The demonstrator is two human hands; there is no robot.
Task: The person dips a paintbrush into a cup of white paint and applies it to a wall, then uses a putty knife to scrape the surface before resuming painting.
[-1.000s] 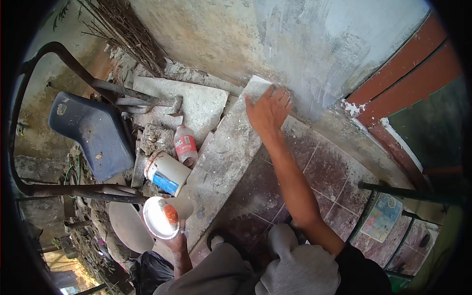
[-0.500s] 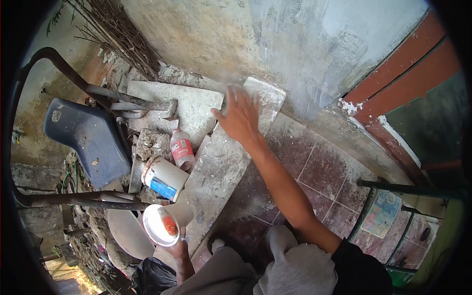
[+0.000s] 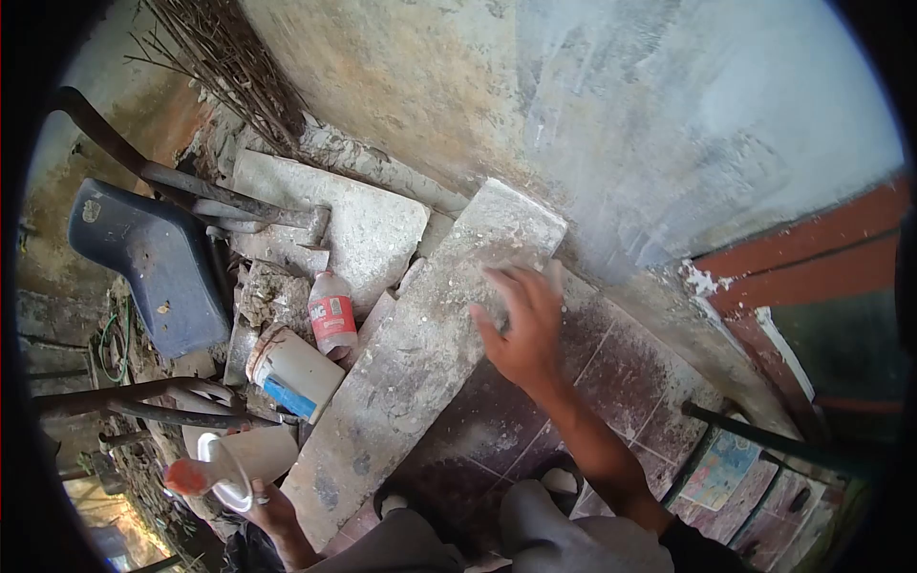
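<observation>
My left hand (image 3: pixel 272 511), at the lower left, grips a pale tub by its white rim (image 3: pixel 227 473). The tub's mouth is tilted leftward, and an orange-red tool (image 3: pixel 188 477), perhaps a brush, sticks out of it. My right hand (image 3: pixel 525 320) is over the front edge of the whitish slab (image 3: pixel 406 353), fingers apart, slightly blurred and holding nothing. Beyond the slab rises a wall (image 3: pixel 611 134) with patchy whitish smears. Left of the slab, a bottle with a red label (image 3: pixel 331 315) stands beside a stained white bucket (image 3: pixel 296 372) lying on its side.
A dark plastic seat (image 3: pixel 158 267) and metal tubes (image 3: pixel 220 196) are at the left. Dry sticks (image 3: pixel 224 72) lean on the wall. Dark red tiles (image 3: pixel 611 372) cover the floor. A green metal frame (image 3: pixel 735 435) and a red-brown door frame (image 3: pixel 812 239) are at the right.
My right hand has drawn back from near the wall towards the slab's front edge. My left hand has moved left and down, tipping the tub sideways. The view has shifted.
</observation>
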